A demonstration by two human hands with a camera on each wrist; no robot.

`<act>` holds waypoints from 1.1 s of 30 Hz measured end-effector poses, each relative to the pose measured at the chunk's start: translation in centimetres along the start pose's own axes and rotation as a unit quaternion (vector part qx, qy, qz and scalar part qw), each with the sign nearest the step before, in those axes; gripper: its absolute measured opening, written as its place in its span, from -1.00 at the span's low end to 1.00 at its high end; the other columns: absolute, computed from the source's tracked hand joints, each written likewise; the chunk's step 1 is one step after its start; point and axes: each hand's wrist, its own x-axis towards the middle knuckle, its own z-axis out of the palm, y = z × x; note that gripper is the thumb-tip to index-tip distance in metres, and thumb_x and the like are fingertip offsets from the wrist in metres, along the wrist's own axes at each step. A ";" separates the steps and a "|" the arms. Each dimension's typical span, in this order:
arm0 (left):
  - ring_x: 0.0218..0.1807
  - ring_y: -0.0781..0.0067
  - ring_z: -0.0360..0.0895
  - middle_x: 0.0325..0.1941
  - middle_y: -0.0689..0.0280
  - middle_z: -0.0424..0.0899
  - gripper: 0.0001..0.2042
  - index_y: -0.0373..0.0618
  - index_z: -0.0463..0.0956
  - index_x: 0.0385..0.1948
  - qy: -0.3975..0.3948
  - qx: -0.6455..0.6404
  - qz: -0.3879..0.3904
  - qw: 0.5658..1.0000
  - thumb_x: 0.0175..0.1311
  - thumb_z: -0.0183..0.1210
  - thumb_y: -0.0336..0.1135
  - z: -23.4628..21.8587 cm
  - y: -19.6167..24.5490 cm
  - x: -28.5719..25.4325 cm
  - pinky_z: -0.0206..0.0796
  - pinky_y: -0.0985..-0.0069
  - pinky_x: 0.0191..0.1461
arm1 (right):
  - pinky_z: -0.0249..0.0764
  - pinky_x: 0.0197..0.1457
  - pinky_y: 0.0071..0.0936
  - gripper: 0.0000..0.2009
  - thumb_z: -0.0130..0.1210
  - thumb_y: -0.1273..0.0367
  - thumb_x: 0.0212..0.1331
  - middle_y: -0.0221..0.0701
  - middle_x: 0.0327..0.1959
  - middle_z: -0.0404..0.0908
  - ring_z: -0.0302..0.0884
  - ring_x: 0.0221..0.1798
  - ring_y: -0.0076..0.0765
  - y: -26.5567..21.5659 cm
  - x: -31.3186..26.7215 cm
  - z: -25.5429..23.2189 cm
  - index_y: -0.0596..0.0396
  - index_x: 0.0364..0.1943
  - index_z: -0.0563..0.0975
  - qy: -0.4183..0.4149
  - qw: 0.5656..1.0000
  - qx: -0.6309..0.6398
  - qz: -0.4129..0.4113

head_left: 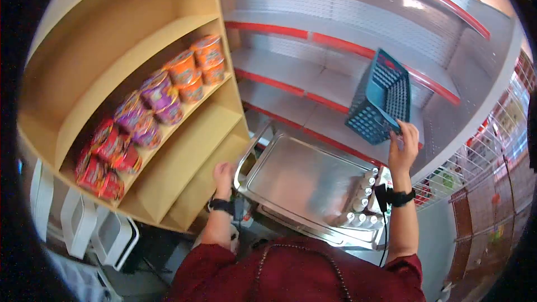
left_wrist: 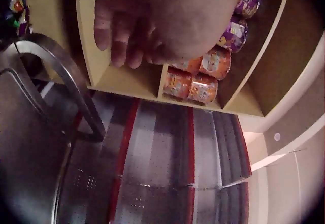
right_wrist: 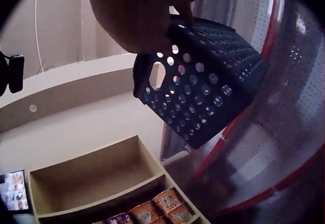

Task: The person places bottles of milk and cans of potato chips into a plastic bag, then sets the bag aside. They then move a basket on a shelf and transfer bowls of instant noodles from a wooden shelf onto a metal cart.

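Note:
A teal perforated plastic basket (head_left: 380, 98) hangs tilted in front of the metal shelves, on the right in the head view. My right hand (head_left: 404, 148) grips its near rim, thumb and fingers around the edge. In the right wrist view the basket (right_wrist: 198, 82) shows its round holes and an oval handle slot; the hand (right_wrist: 139, 16) covers part of the rim. My left hand (head_left: 223, 174) holds nothing and hangs beside the handle (head_left: 244, 163) of a steel cart. Its fingers are loosely curled in the left wrist view (left_wrist: 167, 21).
The steel cart (head_left: 302, 176) carries several cans (head_left: 361, 198) and a white carton (head_left: 381, 187) at its right end. On the left, a wooden shelf unit (head_left: 128, 39) holds red, purple and orange noodle cups (head_left: 182, 67). Metal shelves with red edges (head_left: 279, 81) stand ahead.

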 end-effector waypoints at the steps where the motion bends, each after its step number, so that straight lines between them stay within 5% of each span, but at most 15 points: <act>1: -0.48 0.55 0.46 -0.49 0.30 0.52 -0.87 -0.19 0.42 -0.37 -0.065 -0.040 -0.001 0.997 0.10 0.01 -0.36 0.3 0.8 -1.0 0.25 0.67 -0.48 | 0.27 -0.05 -0.39 -0.67 0.09 0.60 -0.20 -0.24 -0.27 0.44 0.36 -0.11 -0.19 -0.1 -1.0 -0.4 0.16 -0.22 0.46 -0.008 1.000 -0.008 -0.006; 2: -0.50 0.56 0.46 -0.49 0.31 0.52 -0.87 -0.17 0.42 -0.36 -0.047 0.021 -0.008 0.999 0.12 0.00 -0.34 1.9 4.2 -3.6 0.26 0.68 -0.47 | 0.28 -0.06 -0.40 -0.67 0.09 0.61 -0.20 -0.25 -0.27 0.44 0.36 -0.11 -0.20 -0.2 -1.7 -0.9 0.17 -0.22 0.46 -0.015 1.000 -0.018 -0.012; 7: -0.51 0.59 0.44 -0.49 0.31 0.52 -0.84 -0.18 0.41 -0.31 -0.163 0.052 -0.036 0.985 0.12 0.02 -0.34 -0.1 1.8 -3.4 0.26 0.70 -0.48 | 0.25 -0.01 -0.38 -0.69 0.07 0.59 -0.17 -0.24 -0.26 0.45 0.35 -0.10 -0.17 -0.7 -1.6 -2.8 0.17 -0.22 0.46 -0.028 0.999 -0.003 -0.038; 10: -0.50 0.59 0.44 -0.49 0.31 0.52 -0.83 -0.19 0.41 -0.32 -0.141 0.105 -0.076 0.981 0.13 0.03 -0.32 -2.5 3.1 -3.3 0.28 0.68 -0.46 | 0.25 -0.01 -0.38 -0.71 0.07 0.59 -0.15 -0.24 -0.26 0.46 0.36 -0.09 -0.18 -0.8 -0.4 -2.7 0.17 -0.23 0.46 0.017 0.998 -0.023 -0.047; 14: -0.52 0.55 0.47 -0.45 0.26 0.54 -0.82 -0.21 0.41 -0.34 -0.076 0.044 -0.066 0.994 0.11 0.04 -0.29 -6.9 -1.8 -1.7 0.28 0.65 -0.52 | 0.25 0.01 -0.38 -0.70 0.08 0.60 -0.15 -0.26 -0.24 0.46 0.36 -0.09 -0.20 1.0 1.8 -1.9 0.14 -0.22 0.47 0.082 0.994 -0.062 -0.038; 15: -0.53 0.57 0.46 -0.48 0.27 0.54 -0.80 -0.21 0.41 -0.36 -0.121 0.093 -0.073 0.986 0.11 0.05 -0.27 -8.5 -3.0 -0.7 0.27 0.66 -0.53 | 0.26 0.00 -0.38 -0.69 0.09 0.60 -0.16 -0.27 -0.24 0.46 0.36 -0.09 -0.20 1.3 2.7 -1.8 0.13 -0.22 0.47 0.087 0.993 -0.068 -0.038; 16: -0.54 0.58 0.46 -0.51 0.27 0.54 -0.79 -0.23 0.41 -0.39 -0.059 0.097 -0.096 0.989 0.11 0.05 -0.26 -6.9 0.5 -3.2 0.27 0.67 -0.53 | 0.26 0.00 -0.38 -0.69 0.09 0.60 -0.16 -0.27 -0.24 0.46 0.36 -0.09 -0.21 1.9 3.7 -1.6 0.13 -0.22 0.47 0.091 0.992 -0.072 -0.039; 20: -0.59 0.57 0.45 -0.55 0.29 0.52 -0.80 -0.23 0.40 -0.40 -0.057 0.112 -0.091 0.988 0.11 0.05 -0.26 -6.4 1.9 -4.0 0.23 0.69 -0.61 | 0.25 0.00 -0.37 -0.69 0.07 0.55 -0.15 -0.28 -0.24 0.46 0.34 -0.09 -0.17 5.4 8.7 0.3 0.06 -0.21 0.48 0.102 0.991 -0.062 -0.058; 33: -0.55 0.58 0.45 -0.52 0.30 0.51 -0.84 -0.18 0.39 -0.36 -0.034 0.124 -0.075 0.989 0.11 0.00 -0.29 -4.9 1.1 -3.0 0.23 0.69 -0.57 | 0.23 0.03 -0.32 -0.64 0.00 0.60 -0.18 -0.27 -0.20 0.42 0.28 -0.06 -0.14 17.1 19.0 9.1 0.05 -0.17 0.43 0.062 0.987 -0.140 -0.055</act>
